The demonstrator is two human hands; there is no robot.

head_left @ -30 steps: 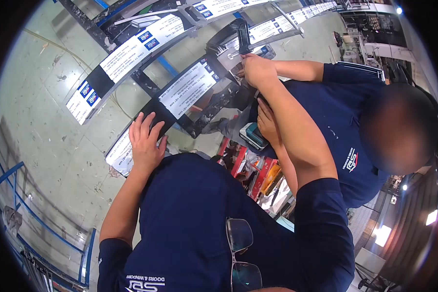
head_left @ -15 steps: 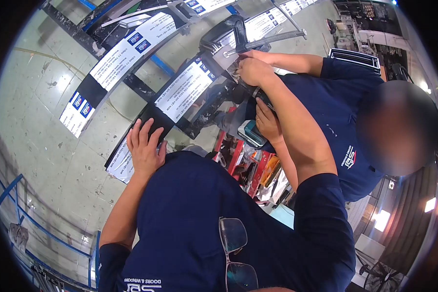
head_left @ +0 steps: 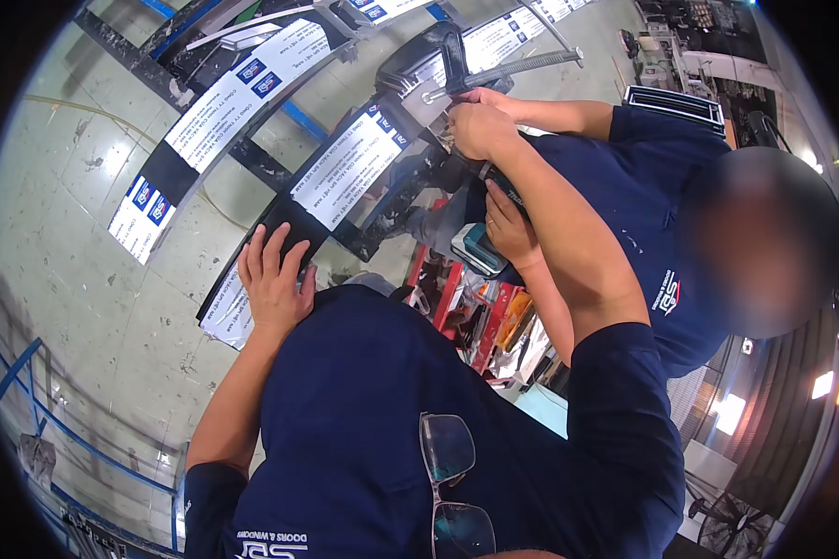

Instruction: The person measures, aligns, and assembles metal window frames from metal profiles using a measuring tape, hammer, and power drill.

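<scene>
Drill (head_left: pixel 480 250) shows more of its dark body now than a second ago, and a co-worker's lower hand (head_left: pixel 513 226) is still wrapped around it. The person's left hand (head_left: pixel 275 272) hasn't really budged: fingers spread wide, resting on the dark stretch near the close end of the film-covered bar (head_left: pixel 345 177). That bar runs away from the person's front up to the black clamp (head_left: pixel 454 63), with its threaded rod (head_left: pixel 531 67) sticking out sideways. The right hand (head_left: pixel 482 130) is bunched up narrow just below the clamp, same spot as before, but I honestly can't tell what's in its fingers. What did change is the co-worker's upper hand (head_left: pixel 492 99): it was mostly tucked behind that right hand, and now it pokes out right beside it, close to the rod. Second film-covered bar (head_left: pixel 242 102) lies on the far side, apart from the first one. Red rack (head_left: pixel 449 296) with odds and ends sits below the drill.
</scene>
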